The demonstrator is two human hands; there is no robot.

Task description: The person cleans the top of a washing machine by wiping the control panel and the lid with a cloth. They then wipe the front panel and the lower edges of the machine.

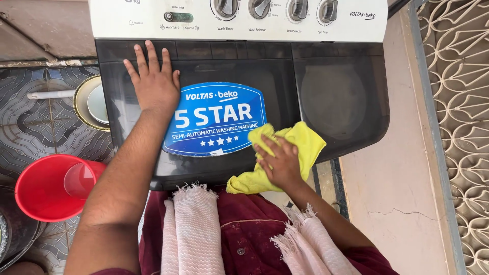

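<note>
A twin-tub washing machine with dark translucent lids [285, 86] stands in front of me; a blue sticker [214, 119] covers the middle of the larger lid. My left hand [153, 81] lies flat, fingers spread, on the upper left of that lid. My right hand [277, 163] presses a yellow cloth [300, 145] against the lid's front edge, just right of the sticker. The white control panel [239, 20] with several knobs runs along the back.
A red bucket [46, 186] with a pink mug inside stands on the patterned floor tiles at the left. A round metal dish [84, 102] sits beside the machine. A metal grille [458, 127] lines the right side beyond a pink ledge.
</note>
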